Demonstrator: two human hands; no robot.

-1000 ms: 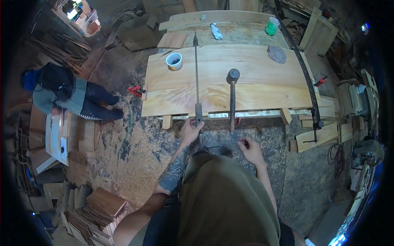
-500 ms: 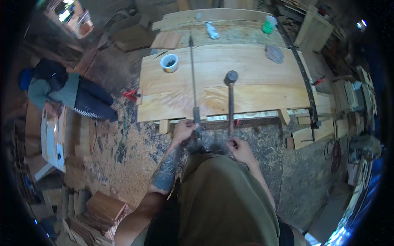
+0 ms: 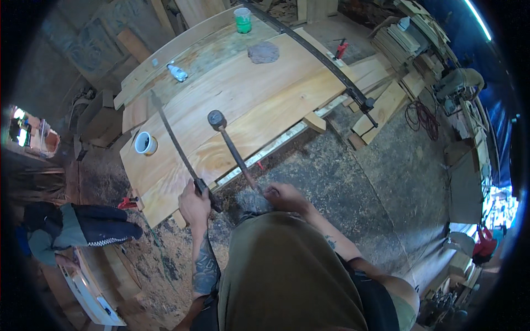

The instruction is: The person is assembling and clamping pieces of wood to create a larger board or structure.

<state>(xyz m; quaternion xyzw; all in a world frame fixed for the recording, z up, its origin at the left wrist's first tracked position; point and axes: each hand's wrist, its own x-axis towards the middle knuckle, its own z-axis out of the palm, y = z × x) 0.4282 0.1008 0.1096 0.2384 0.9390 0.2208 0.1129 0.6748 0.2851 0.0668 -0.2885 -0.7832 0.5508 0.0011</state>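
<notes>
My left hand [image 3: 194, 205] is closed around the thick dark end of a long thin metal bar [image 3: 175, 140], whose far tip reaches over the wooden panel toward the back. Just right of it, my right hand [image 3: 286, 197] has its fingers curled around the handle end of a mallet [image 3: 234, 151]. The mallet has a dark round head, which is over the panel; whether it rests there I cannot tell. The pale wooden panel [image 3: 259, 91] lies in front of me. On it are a white tub [image 3: 146, 143] with dark contents and a greyish crumpled cloth [image 3: 263, 52].
A long bar clamp [image 3: 326, 60] runs along the panel's right end. Behind the panel stand a bottle [image 3: 177, 72] and a green-and-white container [image 3: 243, 21]. Another person [image 3: 83, 226] works at the left. Sawdust covers the floor [image 3: 149, 265]; stacked boards [image 3: 395, 44] lie at right.
My view has swung to the right, so the bench appears tilted and shifted left. Both hands keep hold of the bar and the mallet, which now slant up to the left in the picture.
</notes>
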